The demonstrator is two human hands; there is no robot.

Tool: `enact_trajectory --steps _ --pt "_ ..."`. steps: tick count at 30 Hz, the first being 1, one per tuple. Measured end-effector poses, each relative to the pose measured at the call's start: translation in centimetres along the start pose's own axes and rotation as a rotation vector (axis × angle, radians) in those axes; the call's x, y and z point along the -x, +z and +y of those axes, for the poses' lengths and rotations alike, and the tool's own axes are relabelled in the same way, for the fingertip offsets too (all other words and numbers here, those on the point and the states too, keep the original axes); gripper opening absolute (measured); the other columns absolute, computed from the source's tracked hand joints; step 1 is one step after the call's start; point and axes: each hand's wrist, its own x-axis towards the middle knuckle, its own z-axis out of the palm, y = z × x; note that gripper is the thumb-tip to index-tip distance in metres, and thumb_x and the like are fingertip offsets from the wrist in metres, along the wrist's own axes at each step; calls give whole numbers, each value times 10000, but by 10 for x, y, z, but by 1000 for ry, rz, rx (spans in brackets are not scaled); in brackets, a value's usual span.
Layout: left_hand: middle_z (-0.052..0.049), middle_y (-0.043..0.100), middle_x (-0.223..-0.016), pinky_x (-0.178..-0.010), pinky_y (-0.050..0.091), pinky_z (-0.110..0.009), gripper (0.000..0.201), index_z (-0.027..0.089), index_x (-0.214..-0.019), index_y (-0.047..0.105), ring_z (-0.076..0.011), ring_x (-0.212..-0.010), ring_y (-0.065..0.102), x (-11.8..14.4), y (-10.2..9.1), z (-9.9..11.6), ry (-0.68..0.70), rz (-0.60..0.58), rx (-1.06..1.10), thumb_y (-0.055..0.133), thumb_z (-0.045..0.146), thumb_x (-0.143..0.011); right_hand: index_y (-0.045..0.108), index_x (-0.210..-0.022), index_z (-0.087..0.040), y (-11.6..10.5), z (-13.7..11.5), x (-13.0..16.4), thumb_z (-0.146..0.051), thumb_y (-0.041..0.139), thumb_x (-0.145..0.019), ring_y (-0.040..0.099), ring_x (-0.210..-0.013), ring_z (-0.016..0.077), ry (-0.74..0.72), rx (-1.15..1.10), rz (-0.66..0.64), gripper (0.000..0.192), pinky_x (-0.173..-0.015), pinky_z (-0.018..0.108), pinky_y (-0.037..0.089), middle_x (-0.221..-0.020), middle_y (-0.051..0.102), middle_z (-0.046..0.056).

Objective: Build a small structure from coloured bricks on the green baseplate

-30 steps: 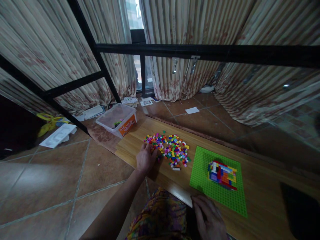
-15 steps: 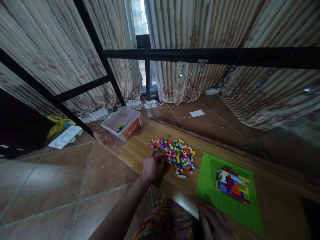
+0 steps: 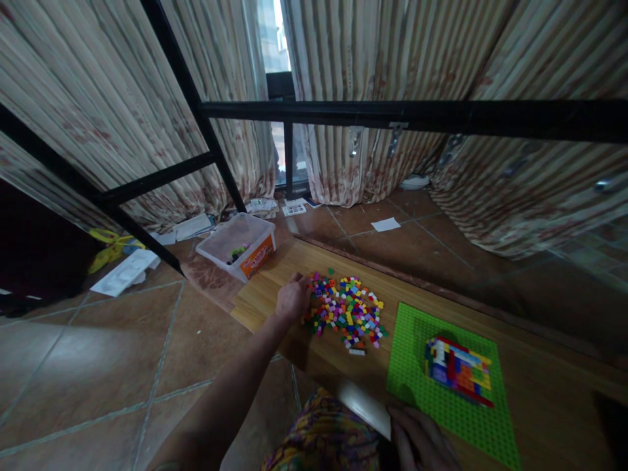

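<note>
My left hand point(image 3: 293, 297) is at the left edge of a spread of small coloured bricks point(image 3: 346, 311) on the wooden table. Its fingers are bent and closed, and the hand itself hides the tips and anything between them. My right hand point(image 3: 419, 438) rests by the table's near edge, just below the green baseplate point(image 3: 405, 347). Its fingers look loosely stretched, with nothing visible in them. On the baseplate sits a block of joined multicoloured bricks point(image 3: 458, 369), with a red brick jutting out at its lower right.
A clear plastic box point(image 3: 235, 242) with an orange label and a few pieces inside stands at the table's point(image 3: 265, 288) left end. Black metal bars point(image 3: 392, 114) cross in front of striped curtains point(image 3: 353, 59). Papers point(image 3: 385, 224) lie on the tiled floor.
My left hand has moved up and slightly left along the brick pile, uncovering bricks on its lower left side. My right hand and the brick build stay put.
</note>
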Motion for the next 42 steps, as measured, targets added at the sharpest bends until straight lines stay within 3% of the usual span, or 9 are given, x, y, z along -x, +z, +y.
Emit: enact_trajectory --steps 6,8,10,14,17,23,30,37,42 --pt "-60 613 -969 -742 453 -246 155 206 -931 621 -161 -859 611 14 -8 8 9 64 97 488 235 -856 723 -1055 -283 -1 -1 -2 -413 519 -908 705 -802 209 0 -21 18 284 -634 298 569 -980 727 49" --pt "-40 610 -847 -689 443 -232 129 192 -873 613 -141 -771 592 26 -10 17 6 82 238 494 220 -832 721 -1050 -273 -4 -4 -5 -411 528 -904 705 -809 210 18 -59 7 278 -637 297 571 -981 726 51" --pt "-1 564 -697 -608 408 -216 110 180 -793 600 -111 -636 528 41 -9 31 -30 48 583 510 242 -804 713 -1042 -260 -9 -12 -12 -389 520 -912 706 -828 202 47 -122 -8 267 -665 288 576 -982 726 47" --pt "74 395 -519 -469 268 -199 180 177 -752 566 -60 -448 320 76 -1 67 -255 -200 1272 608 349 -720 682 -1036 -236 -31 -43 -40 -307 488 -939 698 -859 177 168 -286 47 228 -745 261 566 -982 716 45" --pt "66 445 -558 -457 236 -197 230 168 -733 565 -46 -452 317 95 2 89 -395 -336 1502 668 356 -651 662 -1057 -233 -48 -67 -70 -272 503 -937 681 -867 172 219 -368 93 204 -743 256 553 -966 704 55" --pt "41 511 -589 -475 273 -200 239 140 -713 612 -46 -481 372 112 2 116 -401 -463 1533 711 339 -627 650 -1110 -243 -58 -74 -106 -286 529 -923 646 -946 182 195 -382 135 227 -818 310 542 -1021 685 56" --pt "51 498 -540 -484 274 -209 249 131 -726 626 -50 -466 392 129 11 129 -404 -563 1521 719 344 -636 675 -992 -242 -57 -62 -98 -317 562 -908 653 -885 185 217 -399 143 159 -777 313 535 -953 695 39" --pt "36 549 -609 -490 287 -210 300 125 -801 655 -48 -485 413 132 12 141 -399 -576 1502 744 361 -639 683 -956 -242 -66 -57 -91 -350 553 -915 657 -842 166 412 -538 99 174 -740 268 526 -938 691 26" --pt "35 530 -583 -474 264 -206 345 114 -754 642 -44 -478 383 133 17 143 -396 -640 1506 769 406 -620 692 -973 -249 -69 -50 -85 -315 560 -917 653 -867 163 353 -555 101 158 -773 272 519 -951 687 26"
